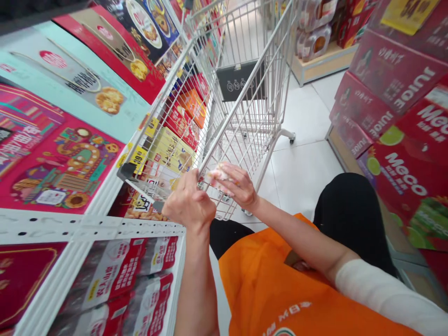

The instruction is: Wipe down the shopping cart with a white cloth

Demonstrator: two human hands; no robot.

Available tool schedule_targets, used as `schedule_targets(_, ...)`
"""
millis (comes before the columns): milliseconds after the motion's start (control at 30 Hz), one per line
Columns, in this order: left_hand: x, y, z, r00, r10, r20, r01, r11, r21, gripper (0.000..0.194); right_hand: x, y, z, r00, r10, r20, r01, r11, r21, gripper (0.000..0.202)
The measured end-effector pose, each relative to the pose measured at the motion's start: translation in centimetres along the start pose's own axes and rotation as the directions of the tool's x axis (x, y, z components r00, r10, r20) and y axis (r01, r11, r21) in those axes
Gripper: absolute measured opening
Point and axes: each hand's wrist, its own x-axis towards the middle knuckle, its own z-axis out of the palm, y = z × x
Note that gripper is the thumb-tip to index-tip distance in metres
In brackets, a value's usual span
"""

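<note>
A metal wire shopping cart (pixel 241 116) stands in front of me, with a dark grey panel (pixel 241 81) on its wire frame. My left hand (pixel 191 200) is closed around the near rim of the cart. Just right of it, my right hand (pixel 234 184) presses a crumpled white cloth with pink and yellow marks (pixel 221 179) against the cart's wires near the corner. The fingers of my right hand are bent over the cloth. Some of the near rim is hidden behind my hands.
Shelves with gift boxes (pixel 84 84) and a white metal shelf edge (pixel 91 224) run along the left. Stacked red drink cartons (pixel 402 168) stand on the right. Bottle packs sit on a wooden platform (pixel 325 65) farther back. Tiled floor (pixel 301 163) shows between them.
</note>
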Motion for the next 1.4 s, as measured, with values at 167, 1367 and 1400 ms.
schedule_targets(167, -1.2, -0.9, -0.6, 0.998, 0.052, -0.045, -0.05, 0.998, 0.035, 0.116, -0.1, 1.6, 0.2, 0.965, -0.252, -0.074, 0.25, 0.968, -0.033, 0.034)
schedule_targets(1367, -2.2, -2.8, -3.8, 0.992, 0.113, 0.059, -0.102, 0.981, -0.163, 0.098, 0.6, 2.2, -4.3, 0.847, -0.527, 0.066, 0.531, 0.843, -0.083, 0.022)
schedule_targets(1400, -1.9, -2.1, -3.7, 0.991, 0.116, 0.069, -0.1, 0.976, -0.196, 0.097, 0.6, 2.2, -4.7, 0.845, -0.524, 0.106, 0.532, 0.844, -0.072, 0.022)
